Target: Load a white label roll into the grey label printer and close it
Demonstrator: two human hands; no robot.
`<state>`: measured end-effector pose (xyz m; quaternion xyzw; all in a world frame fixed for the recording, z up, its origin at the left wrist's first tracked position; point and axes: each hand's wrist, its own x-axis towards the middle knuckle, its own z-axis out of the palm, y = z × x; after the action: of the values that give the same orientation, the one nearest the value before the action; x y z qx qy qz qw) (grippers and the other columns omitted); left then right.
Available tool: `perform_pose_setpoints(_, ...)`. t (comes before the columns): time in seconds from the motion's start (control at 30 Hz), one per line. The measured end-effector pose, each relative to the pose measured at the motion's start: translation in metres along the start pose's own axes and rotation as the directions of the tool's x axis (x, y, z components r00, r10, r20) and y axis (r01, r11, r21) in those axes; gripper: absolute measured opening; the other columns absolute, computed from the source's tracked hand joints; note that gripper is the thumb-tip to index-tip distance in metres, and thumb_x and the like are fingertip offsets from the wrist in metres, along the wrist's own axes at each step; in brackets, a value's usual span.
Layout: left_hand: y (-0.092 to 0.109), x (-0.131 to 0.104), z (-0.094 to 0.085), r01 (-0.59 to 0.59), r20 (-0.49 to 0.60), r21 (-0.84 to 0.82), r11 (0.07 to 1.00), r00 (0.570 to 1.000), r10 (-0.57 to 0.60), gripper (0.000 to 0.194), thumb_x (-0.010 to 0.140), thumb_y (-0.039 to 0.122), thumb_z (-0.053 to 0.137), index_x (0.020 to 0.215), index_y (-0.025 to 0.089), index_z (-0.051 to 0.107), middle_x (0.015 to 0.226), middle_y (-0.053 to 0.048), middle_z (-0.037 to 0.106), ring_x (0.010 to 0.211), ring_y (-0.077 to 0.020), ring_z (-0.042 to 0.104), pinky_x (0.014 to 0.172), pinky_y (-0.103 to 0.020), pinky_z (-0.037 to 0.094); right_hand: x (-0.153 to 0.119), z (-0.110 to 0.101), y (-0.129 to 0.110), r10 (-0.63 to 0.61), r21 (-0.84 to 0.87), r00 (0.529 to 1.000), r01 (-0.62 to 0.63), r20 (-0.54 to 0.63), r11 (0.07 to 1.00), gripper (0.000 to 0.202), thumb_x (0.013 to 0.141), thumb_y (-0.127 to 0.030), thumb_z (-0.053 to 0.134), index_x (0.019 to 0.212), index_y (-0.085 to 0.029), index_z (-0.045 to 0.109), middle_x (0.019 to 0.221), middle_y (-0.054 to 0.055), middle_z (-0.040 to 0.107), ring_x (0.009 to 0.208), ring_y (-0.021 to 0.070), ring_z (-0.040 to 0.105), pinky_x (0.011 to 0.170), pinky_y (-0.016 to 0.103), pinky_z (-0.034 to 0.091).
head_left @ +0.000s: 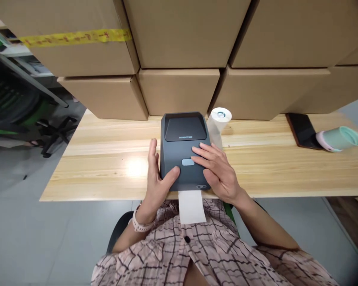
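Observation:
A dark grey label printer (181, 150) stands at the table's front edge, its lid down and a pale blue button (187, 162) on top. From its front slot a blank white label strip (192, 207) hangs over the edge. My left hand (159, 176) is at the printer's left side, thumb resting on the top and the other fingers stretched up along the side. Flat on the right part of the cover lies my right hand (219, 171), fingers spread, with fingertips close to the button. Behind the printer's right corner stands a white label roll (220, 117), partly hidden.
Stacked cardboard boxes (179, 89) line the back of the wooden table (107, 159). A dark phone (302, 129) lies on the right, beside a mint-green cup (341, 139) on its side. An office chair (55, 135) stands on the floor at the left.

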<state>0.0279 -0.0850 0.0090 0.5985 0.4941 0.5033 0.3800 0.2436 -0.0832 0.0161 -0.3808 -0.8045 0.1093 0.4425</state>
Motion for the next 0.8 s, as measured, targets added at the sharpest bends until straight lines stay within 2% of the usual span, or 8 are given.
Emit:
perform_pose_setpoints(0.13, -0.002, -0.006, 0.005, 0.063, 0.035, -0.076, 0.995, 0.998, -0.060, 0.087, 0.096, 0.050, 0.067, 0.166, 0.037, 0.018, 0.176, -0.007, 0.022, 0.162, -0.0307, 0.024, 0.129, -0.047, 0.034, -0.004, 0.008, 0.000, 0.057, 0.032, 0.998, -0.056, -0.032, 0.998, 0.045, 0.105, -0.026, 0.037, 0.144, -0.033, 0.058, 0.147, 0.003, 0.065, 0.147, 0.0270, 0.051, 0.125, 0.061, 0.033)
perform_pose_setpoints(0.37, -0.004, -0.011, 0.005, -0.029, 0.020, -0.032, 0.999, 0.999, 0.029, 0.075, 0.099, 0.046, 0.063, 0.164, 0.034, 0.028, 0.172, -0.006, 0.031, 0.158, -0.0305, 0.032, 0.124, -0.044, 0.038, -0.009, 0.017, 0.003, 0.062, 0.021, 0.994, -0.061, -0.086, 0.998, 0.049, 0.103, -0.025, 0.033, 0.144, -0.036, 0.056, 0.148, 0.000, 0.064, 0.148, 0.0278, 0.050, 0.126, 0.062, 0.032)
perform_pose_setpoints(0.47, -0.017, -0.034, 0.003, -0.080, -0.159, 0.027, 0.996, 0.984, 0.084, 0.068, 0.095, 0.051, 0.065, 0.156, 0.030, 0.041, 0.162, -0.011, 0.044, 0.143, -0.0297, 0.049, 0.111, -0.043, 0.049, -0.008, 0.018, 0.002, 0.069, 0.029, 0.993, -0.066, -0.097, 0.997, 0.047, 0.103, -0.024, 0.033, 0.142, -0.034, 0.058, 0.147, 0.001, 0.065, 0.147, 0.0275, 0.051, 0.126, 0.062, 0.033)
perform_pose_setpoints(0.53, -0.025, -0.054, -0.002, -0.010, -0.304, 0.067, 0.998, 0.952, 0.030, 0.038, 0.098, 0.053, 0.058, 0.120, 0.024, 0.066, 0.121, -0.010, 0.067, 0.107, -0.0239, 0.065, 0.088, -0.037, 0.055, -0.007, 0.018, 0.001, 0.065, 0.050, 0.992, -0.060, -0.113, 0.997, 0.045, 0.103, -0.023, 0.034, 0.139, -0.033, 0.059, 0.146, 0.001, 0.065, 0.146, 0.0267, 0.051, 0.125, 0.061, 0.034)
perform_pose_setpoints(0.57, -0.027, -0.063, -0.005, 0.082, -0.241, 0.042, 0.996, 0.968, -0.070, 0.039, 0.100, 0.056, 0.051, 0.095, 0.021, 0.069, 0.095, -0.008, 0.069, 0.087, -0.0211, 0.064, 0.077, -0.035, 0.053, -0.007, 0.018, 0.000, 0.063, 0.057, 0.991, -0.057, -0.119, 0.997, 0.044, 0.103, -0.023, 0.035, 0.138, -0.033, 0.060, 0.145, 0.001, 0.066, 0.146, 0.0264, 0.052, 0.125, 0.060, 0.034)
perform_pose_setpoints(0.63, -0.029, -0.074, -0.011, 0.291, 0.079, -0.035, 0.956, 0.955, -0.287, 0.060, 0.101, 0.064, 0.040, 0.065, 0.020, 0.060, 0.062, -0.004, 0.056, 0.061, -0.0169, 0.053, 0.061, -0.032, 0.044, -0.007, 0.019, 0.000, 0.071, 0.053, 0.990, -0.064, -0.125, 0.997, 0.043, 0.103, -0.024, 0.035, 0.136, -0.033, 0.061, 0.144, 0.001, 0.067, 0.145, 0.0268, 0.052, 0.125, 0.060, 0.035)
perform_pose_setpoints(0.7, -0.027, -0.075, -0.013, 0.489, 0.445, -0.074, 0.869, 0.796, -0.410, 0.070, 0.096, 0.074, 0.039, 0.055, 0.019, 0.056, 0.052, -0.002, 0.048, 0.051, -0.0139, 0.043, 0.053, -0.030, 0.035, -0.007, 0.019, -0.001, 0.081, 0.046, 0.988, -0.076, -0.129, 0.996, 0.043, 0.103, -0.025, 0.034, 0.136, -0.035, 0.061, 0.143, 0.001, 0.067, 0.145, 0.0274, 0.053, 0.125, 0.061, 0.034)
perform_pose_setpoints(0.8, -0.018, -0.065, -0.006, 0.659, 0.654, -0.113, 0.744, 0.613, -0.444, 0.068, 0.086, 0.080, 0.056, 0.058, 0.018, 0.058, 0.053, 0.000, 0.048, 0.050, -0.0108, 0.036, 0.051, -0.028, 0.028, -0.006, 0.018, 0.000, 0.064, 0.056, 0.990, -0.057, -0.125, 0.997, 0.044, 0.105, -0.030, 0.033, 0.140, -0.035, 0.059, 0.143, 0.001, 0.066, 0.144, 0.0272, 0.052, 0.125, 0.060, 0.033)
